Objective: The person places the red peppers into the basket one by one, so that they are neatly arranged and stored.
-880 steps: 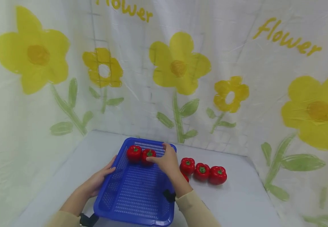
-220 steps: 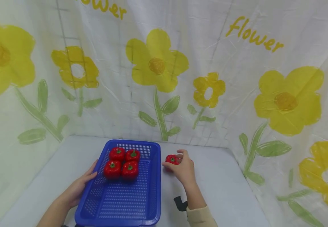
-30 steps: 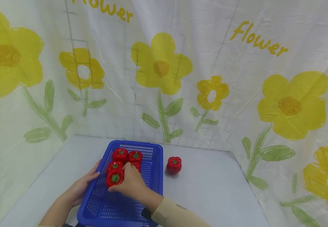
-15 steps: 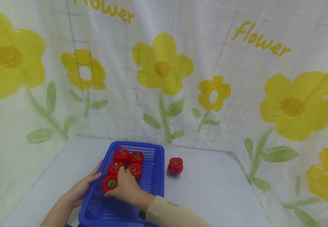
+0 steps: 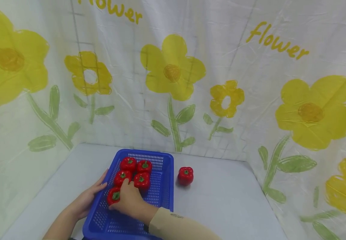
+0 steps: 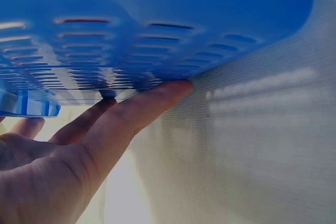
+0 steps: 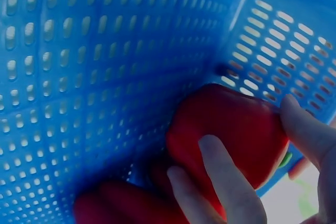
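Observation:
A blue perforated basket (image 5: 171,183) sits on the table. Inside it, several red bell peppers (image 5: 128,164) with green stems are bunched toward the far left. My right hand (image 5: 132,202) grips another red bell pepper (image 5: 113,196) inside the basket, in front of those rows and near the left wall. Thumb and fingers lie around this pepper (image 7: 226,124) in the right wrist view. My left hand (image 5: 86,200) is at the basket's left side. In the left wrist view its straight fingers (image 6: 134,111) rest against the perforated blue wall (image 6: 157,30).
One more red bell pepper (image 5: 185,176) stands on the white table (image 5: 220,203), just right of the basket. A white curtain (image 5: 125,116) with painted yellow flowers hangs behind the table.
Over the earlier frames, peppers moved from table into basket, leaving one on the table. In the last second my right hand lowered its pepper toward the near left. The left hand stays at the basket.

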### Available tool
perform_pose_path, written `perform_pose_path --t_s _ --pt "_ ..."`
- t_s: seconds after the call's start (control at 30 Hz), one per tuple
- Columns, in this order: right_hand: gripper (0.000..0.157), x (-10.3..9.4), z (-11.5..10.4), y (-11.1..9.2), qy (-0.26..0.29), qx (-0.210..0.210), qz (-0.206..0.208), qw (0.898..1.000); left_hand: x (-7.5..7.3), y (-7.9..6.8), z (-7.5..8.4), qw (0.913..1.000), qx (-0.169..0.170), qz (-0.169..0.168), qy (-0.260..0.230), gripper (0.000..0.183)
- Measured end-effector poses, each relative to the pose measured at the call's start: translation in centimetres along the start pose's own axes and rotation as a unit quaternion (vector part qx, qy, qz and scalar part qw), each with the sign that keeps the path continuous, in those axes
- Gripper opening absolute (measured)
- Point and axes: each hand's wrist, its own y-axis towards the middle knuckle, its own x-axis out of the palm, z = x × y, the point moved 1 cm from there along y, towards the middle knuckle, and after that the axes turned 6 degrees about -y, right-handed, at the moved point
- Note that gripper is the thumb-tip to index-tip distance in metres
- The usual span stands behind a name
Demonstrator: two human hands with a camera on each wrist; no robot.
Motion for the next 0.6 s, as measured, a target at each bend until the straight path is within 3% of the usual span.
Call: perform_pose_path --t_s 0.27,0.6 --pt "0.107 0.37 -0.11 0.05 -0.021 -0.004 -0.001 1.000 0.02 0.13 0.04 1.0000 -0.002 -0.004 -0.004 0.058" --pt "0.111 0.02 -0.04 -0.32 -0.005 0.006 0.005 1.000 0.00 0.16 0.04 0.9999 -0.002 -0.010 0.002 0.059"
